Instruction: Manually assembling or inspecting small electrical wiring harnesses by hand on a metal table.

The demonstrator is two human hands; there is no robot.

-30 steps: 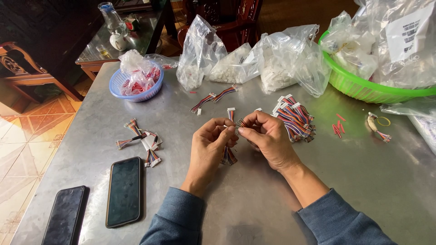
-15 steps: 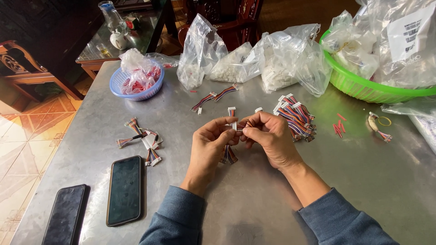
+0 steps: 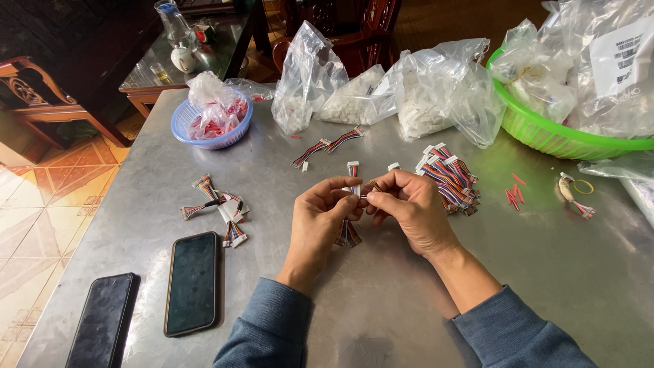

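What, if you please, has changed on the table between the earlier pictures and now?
Very little. The left hand and right hand have kept their pinch on the same small wire harness between them, shifting their fingers only slightly; nothing was picked up or let go. The pile of harnesses, the two phones, the blue basket and the bags lie as before.

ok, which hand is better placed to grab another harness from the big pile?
Right, probably. The right hand sits beside the pile of wire harnesses; the left hand is farther away, and both pinch the current harness.
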